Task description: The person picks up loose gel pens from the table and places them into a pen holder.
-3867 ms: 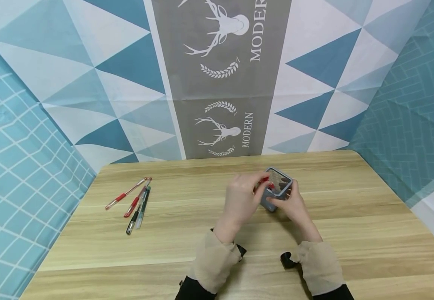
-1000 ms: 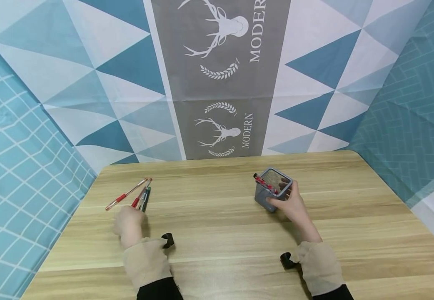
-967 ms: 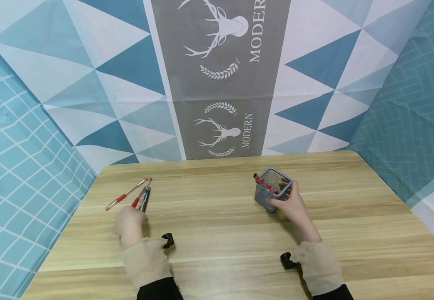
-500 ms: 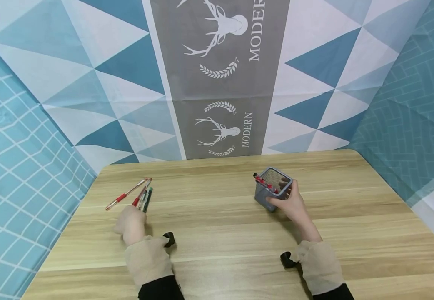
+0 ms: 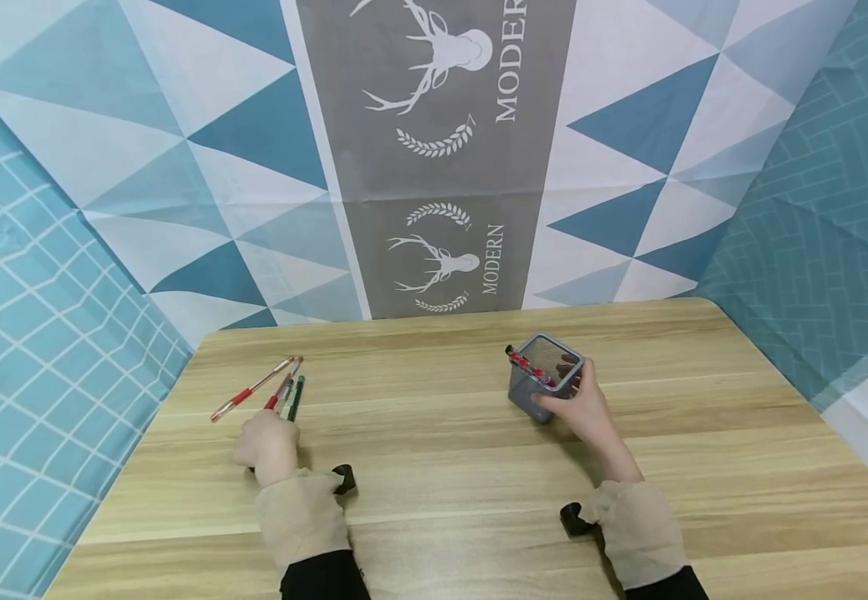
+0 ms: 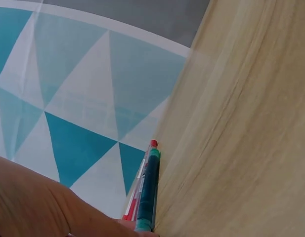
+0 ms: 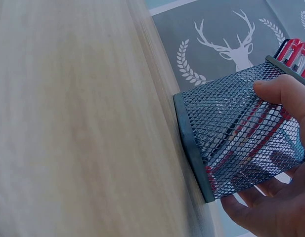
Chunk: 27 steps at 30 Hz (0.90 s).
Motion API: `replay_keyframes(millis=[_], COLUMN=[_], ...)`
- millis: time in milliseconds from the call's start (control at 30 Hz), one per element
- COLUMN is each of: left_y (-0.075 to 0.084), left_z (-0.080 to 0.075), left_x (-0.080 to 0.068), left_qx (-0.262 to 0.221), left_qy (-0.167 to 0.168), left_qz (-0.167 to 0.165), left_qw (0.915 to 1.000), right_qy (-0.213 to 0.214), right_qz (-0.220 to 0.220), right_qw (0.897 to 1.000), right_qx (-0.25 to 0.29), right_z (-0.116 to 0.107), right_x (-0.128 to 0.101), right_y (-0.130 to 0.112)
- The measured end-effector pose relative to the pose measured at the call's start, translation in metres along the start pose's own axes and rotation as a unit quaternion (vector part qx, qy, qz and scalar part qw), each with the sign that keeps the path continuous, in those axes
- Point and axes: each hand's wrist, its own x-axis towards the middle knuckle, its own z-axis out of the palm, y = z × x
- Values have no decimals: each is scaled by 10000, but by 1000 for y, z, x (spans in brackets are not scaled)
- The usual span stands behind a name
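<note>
**Left hand on pens, right hand on mesh holder**

While the person's two arms are spread across the bench, each hand is occupied at a separate station. The left hand sits at the near end of a small group of pens on the left part of the bench, with its fingers curled round their lower ends. The left wrist view shows a dark green pen and a red pen running together out from under that hand, alongside the bench surface; how many pens are actually gripped cannot be told. A further red pen lies angled away to the left of the group, and whether the hand touches it cannot be told.

The right hand grips a grey mesh pen holder standing upright right of centre on the bench, well apart from the pens. The right wrist view shows the thumb laid on one mesh wall and the fingers wrapped under the opposite side. Red-and-clear pens already in the holder are seen through the mesh, their capped tops leaning at the left rim.

A patterned cloth backdrop with a stag motif hangs behind the bench. Both forearms wear beige sleeves with a dark strap at each wrist.
</note>
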Motion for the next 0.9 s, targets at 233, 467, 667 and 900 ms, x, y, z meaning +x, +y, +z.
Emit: replay_keyframes(millis=[233,467,667,900], left_y=[-3,8,27,53], left_z=[-4,-17,-28,-38], left_x=[-3,-13,-30,-55], left_qx=[-297,-721,-1400,-1774], left_qy=[101,1086,1778,2445], left_qz=[81,314,684,1566], left_qw=[9995,9910,9716,9403], right_qy=[-4,-8,-11,-10], right_qz=[1,0,-28,-21], right_qw=[10000,10000,10000,10000], right_qx=[-14,-12,-24,-64], right_z=[0,0,-1,-1], right_x=[0,-1,-1,0], right_y=[0,-1,-1,-1])
